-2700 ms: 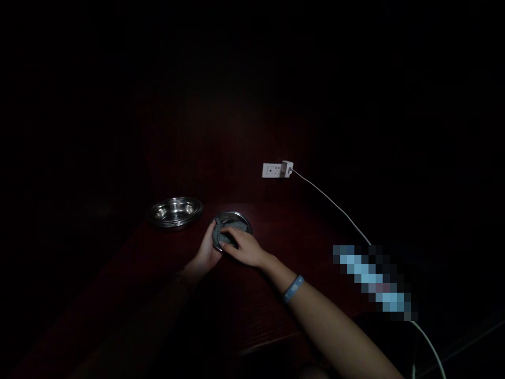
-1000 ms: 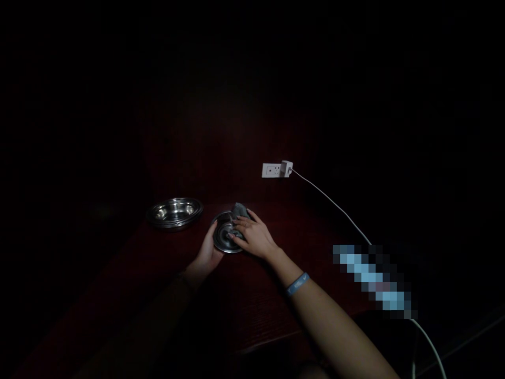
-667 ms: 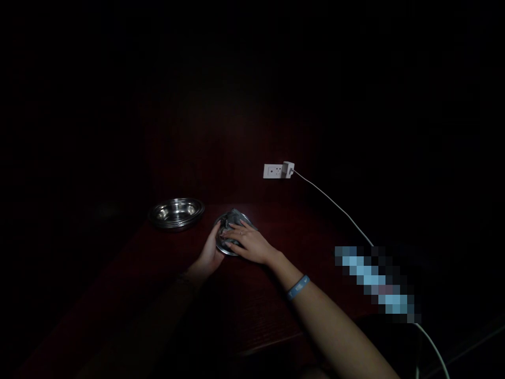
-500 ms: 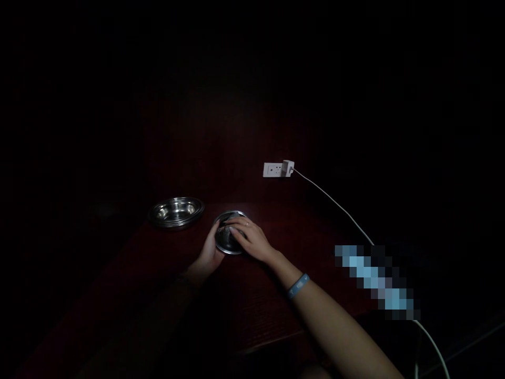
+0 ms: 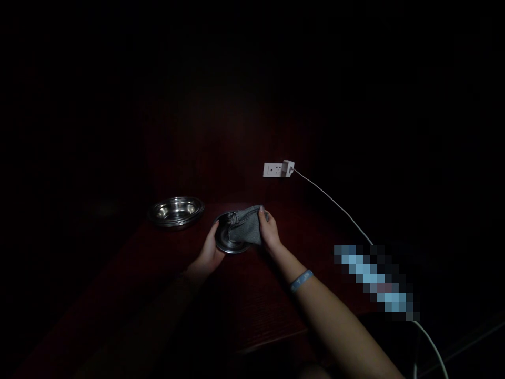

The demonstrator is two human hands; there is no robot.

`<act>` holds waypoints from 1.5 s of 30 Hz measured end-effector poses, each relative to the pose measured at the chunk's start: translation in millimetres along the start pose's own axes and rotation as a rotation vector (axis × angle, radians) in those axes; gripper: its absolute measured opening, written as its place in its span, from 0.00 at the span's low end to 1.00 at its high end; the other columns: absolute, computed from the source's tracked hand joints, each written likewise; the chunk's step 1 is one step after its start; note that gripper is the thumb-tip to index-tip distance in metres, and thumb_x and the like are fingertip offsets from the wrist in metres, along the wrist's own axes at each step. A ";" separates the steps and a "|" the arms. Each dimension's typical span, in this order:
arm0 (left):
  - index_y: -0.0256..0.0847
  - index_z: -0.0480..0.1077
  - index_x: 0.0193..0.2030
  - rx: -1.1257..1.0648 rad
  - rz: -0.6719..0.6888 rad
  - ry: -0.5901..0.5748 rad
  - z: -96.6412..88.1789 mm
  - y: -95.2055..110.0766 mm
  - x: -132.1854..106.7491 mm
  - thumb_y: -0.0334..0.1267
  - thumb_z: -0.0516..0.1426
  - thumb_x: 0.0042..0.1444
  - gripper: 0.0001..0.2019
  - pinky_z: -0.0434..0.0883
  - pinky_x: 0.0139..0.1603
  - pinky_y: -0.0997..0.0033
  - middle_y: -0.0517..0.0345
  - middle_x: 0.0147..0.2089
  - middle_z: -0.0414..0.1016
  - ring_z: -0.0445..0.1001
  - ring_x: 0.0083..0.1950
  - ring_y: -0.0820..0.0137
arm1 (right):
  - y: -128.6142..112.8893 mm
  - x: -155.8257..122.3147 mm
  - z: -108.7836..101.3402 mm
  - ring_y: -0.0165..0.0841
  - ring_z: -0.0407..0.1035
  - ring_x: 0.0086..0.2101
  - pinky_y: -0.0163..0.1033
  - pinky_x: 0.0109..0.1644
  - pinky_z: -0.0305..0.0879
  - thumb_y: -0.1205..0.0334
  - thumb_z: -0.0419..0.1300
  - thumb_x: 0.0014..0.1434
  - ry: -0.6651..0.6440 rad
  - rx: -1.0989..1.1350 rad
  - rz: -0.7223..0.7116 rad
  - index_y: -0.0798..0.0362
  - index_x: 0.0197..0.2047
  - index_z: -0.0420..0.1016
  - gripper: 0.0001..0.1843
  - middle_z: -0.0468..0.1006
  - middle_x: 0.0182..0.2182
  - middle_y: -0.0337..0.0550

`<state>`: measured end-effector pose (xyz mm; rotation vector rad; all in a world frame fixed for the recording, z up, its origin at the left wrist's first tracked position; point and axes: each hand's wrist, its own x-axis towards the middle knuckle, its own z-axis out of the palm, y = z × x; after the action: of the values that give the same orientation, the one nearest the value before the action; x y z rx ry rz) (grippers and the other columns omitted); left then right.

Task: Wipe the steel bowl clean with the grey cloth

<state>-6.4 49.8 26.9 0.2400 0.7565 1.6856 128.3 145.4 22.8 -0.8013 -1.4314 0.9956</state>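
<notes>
The scene is very dark. My left hand point(image 5: 207, 255) grips the near left rim of a small round steel plate point(image 5: 224, 239) on the dark red table point(image 5: 252, 295). My right hand point(image 5: 268, 231) holds a grey cloth point(image 5: 248, 227) that drapes over the right half of the plate. A blue band point(image 5: 302, 280) circles my right wrist.
A stack of steel plates point(image 5: 175, 211) sits to the left of the held plate. A white power strip point(image 5: 277, 169) lies further back, its white cable point(image 5: 335, 205) running toward the lower right past a blurred patch. The table's near edge point(image 5: 272, 341) is close to me.
My right hand rubbed the cloth around inside the plate, then drew it out to the plate's right side. My left hand kept its hold on the rim.
</notes>
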 end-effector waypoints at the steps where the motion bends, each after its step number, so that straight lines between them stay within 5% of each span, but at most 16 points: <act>1: 0.37 0.74 0.53 -0.002 0.004 0.005 0.2 -0.2 0.0 0.40 0.50 0.67 0.16 0.70 0.62 0.62 0.51 0.44 0.84 0.80 0.51 0.63 | 0.3 -0.3 1.2 0.36 0.72 0.37 0.39 0.42 0.70 0.35 0.56 0.55 0.027 0.043 0.045 0.54 0.42 0.69 0.29 0.78 0.37 0.48; 7: 0.37 0.74 0.53 0.002 -0.008 -0.016 1.8 1.1 -1.5 0.40 0.50 0.67 0.16 0.70 0.62 0.62 0.52 0.43 0.84 0.79 0.52 0.63 | -3.7 -2.6 7.5 0.37 0.73 0.43 0.42 0.49 0.70 0.49 0.69 0.44 0.114 0.197 0.120 0.51 0.47 0.68 0.29 0.78 0.43 0.44; 13: 0.37 0.75 0.50 0.018 0.001 0.020 3.2 1.4 -2.5 0.39 0.49 0.67 0.16 0.73 0.58 0.62 0.53 0.39 0.84 0.81 0.46 0.64 | 4.9 3.9 -2.6 0.36 0.72 0.41 0.40 0.47 0.69 0.50 0.69 0.43 0.220 0.132 0.136 0.50 0.43 0.67 0.26 0.77 0.40 0.42; 18: 0.36 0.76 0.50 0.025 -0.010 0.026 3.0 1.6 -2.5 0.39 0.49 0.67 0.16 0.73 0.57 0.63 0.54 0.36 0.83 0.82 0.44 0.65 | 18.1 9.1 -11.0 0.37 0.71 0.40 0.41 0.46 0.68 0.46 0.70 0.42 0.287 -0.027 0.175 0.50 0.46 0.63 0.33 0.74 0.39 0.42; 24: 0.36 0.75 0.51 0.024 -0.017 0.023 4.4 1.6 -3.6 0.40 0.49 0.67 0.17 0.70 0.61 0.61 0.52 0.39 0.84 0.80 0.50 0.62 | 16.0 1.8 -7.0 0.45 0.63 0.51 0.50 0.56 0.60 0.42 0.69 0.44 0.355 -0.363 -0.075 0.51 0.51 0.64 0.37 0.69 0.49 0.53; 30: 0.36 0.75 0.52 0.038 -0.022 0.024 4.9 1.7 -4.4 0.40 0.49 0.67 0.17 0.71 0.60 0.60 0.52 0.39 0.84 0.80 0.51 0.61 | -12.3 -9.5 -1.8 0.41 0.61 0.48 0.48 0.57 0.57 0.47 0.56 0.61 0.193 -0.422 -0.274 0.50 0.41 0.73 0.15 0.71 0.45 0.47; 45: 0.37 0.75 0.51 0.070 -0.021 0.019 4.3 1.4 -3.3 0.40 0.48 0.67 0.17 0.70 0.62 0.61 0.53 0.43 0.84 0.79 0.54 0.62 | -8.1 -8.8 1.7 0.39 0.60 0.45 0.47 0.55 0.56 0.53 0.54 0.62 0.138 -0.454 -0.266 0.51 0.33 0.71 0.12 0.73 0.40 0.46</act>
<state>-4.3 48.1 31.8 0.2641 0.8308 1.6457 128.2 134.0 26.6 -0.9536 -1.6155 0.4063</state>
